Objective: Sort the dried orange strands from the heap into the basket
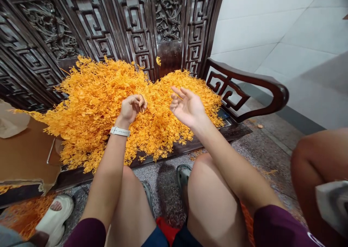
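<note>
My left grip (132,107) curls closed, holding what I cannot tell, and my right grip (187,105) is spread palm-up. Both are over the heap of orange plastic sprigs (95,105) reaching the right end of the dark carved wooden surface (236,129).

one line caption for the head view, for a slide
Left hand curled shut, right hand open, over a heap of orange sprigs on a carved wooden bench.

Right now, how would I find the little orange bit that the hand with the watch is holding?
Look at the dark carved bench heaped with orange sprigs. Just before the heap's middle, the left hand with a white watch is curled shut. The bit sits pinched in its fingers, off the heap, unlike the loose ones; the right hand is open.
</note>
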The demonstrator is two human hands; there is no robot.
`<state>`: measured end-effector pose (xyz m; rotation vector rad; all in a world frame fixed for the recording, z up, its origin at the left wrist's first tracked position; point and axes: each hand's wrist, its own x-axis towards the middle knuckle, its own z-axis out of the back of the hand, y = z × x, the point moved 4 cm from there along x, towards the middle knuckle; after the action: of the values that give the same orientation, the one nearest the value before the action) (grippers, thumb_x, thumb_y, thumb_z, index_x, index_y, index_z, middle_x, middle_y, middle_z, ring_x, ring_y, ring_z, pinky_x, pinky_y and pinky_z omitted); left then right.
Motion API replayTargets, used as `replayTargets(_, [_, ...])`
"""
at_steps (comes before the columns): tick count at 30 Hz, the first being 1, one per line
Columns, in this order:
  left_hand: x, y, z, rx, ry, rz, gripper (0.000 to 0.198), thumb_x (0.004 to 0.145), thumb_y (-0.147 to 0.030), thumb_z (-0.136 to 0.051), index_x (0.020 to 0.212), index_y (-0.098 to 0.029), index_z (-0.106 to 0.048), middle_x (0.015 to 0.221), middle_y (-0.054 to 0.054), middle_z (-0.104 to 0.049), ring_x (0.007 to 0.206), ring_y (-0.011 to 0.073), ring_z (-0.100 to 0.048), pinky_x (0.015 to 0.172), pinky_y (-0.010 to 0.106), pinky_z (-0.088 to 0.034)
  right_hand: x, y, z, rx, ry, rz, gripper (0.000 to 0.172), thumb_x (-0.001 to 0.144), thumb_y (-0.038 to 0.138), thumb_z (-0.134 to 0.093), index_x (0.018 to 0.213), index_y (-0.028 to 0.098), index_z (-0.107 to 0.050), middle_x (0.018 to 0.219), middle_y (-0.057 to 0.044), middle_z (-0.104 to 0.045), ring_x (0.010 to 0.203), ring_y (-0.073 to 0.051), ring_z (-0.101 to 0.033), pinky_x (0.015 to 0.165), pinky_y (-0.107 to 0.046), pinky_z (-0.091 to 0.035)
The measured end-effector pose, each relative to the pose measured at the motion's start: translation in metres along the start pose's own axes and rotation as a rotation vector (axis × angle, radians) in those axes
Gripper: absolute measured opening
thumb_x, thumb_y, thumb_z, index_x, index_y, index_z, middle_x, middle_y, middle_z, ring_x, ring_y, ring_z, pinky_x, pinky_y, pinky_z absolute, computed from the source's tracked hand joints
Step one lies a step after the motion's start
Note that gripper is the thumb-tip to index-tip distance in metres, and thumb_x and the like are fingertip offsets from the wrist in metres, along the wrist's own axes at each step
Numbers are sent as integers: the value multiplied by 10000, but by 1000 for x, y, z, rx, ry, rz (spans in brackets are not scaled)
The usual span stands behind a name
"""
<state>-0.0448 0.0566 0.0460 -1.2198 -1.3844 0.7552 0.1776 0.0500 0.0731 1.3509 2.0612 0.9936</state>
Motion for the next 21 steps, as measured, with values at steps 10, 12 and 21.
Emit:
replayTargets(10, [-5, -3, -31, 138, 158, 39, 674, 937, -596, -620, 382, -230, -510, 435, 67, -461, 476, 154, -487, 563, 345, -457, 5, -52, 2, -318, 126, -258, 409, 889, 591, -734, 905, 188, -669, 846, -75, -664, 661, -145, -502, 572, -282, -383])
replayTargets(12, [-7, -3, -38, 192, 285, 82, 646, 937, -607, -612, 421, -219, -616, 462, 95, -533, 511, 182, -551, 604, 368, -489, 7, -59, 2, -235, 139, -299, 493, 842, 668, -753, 958, 195, -669, 876, -74, -675, 688, -152, -523, 587, -283, -410])
replayTargets(21, [-10, 17, -36, 247, 344, 416, 436, 860, -533, -798, 646, -153, -789, 740, 170, -730, 702, 236, -688, 684, 349, -512, 18, -38, 20, -150, -67, 25, 311, 877, 417, -799, 941, 233, -557, 808, -5, -636, 648, -106, -513, 600, -251, -403])
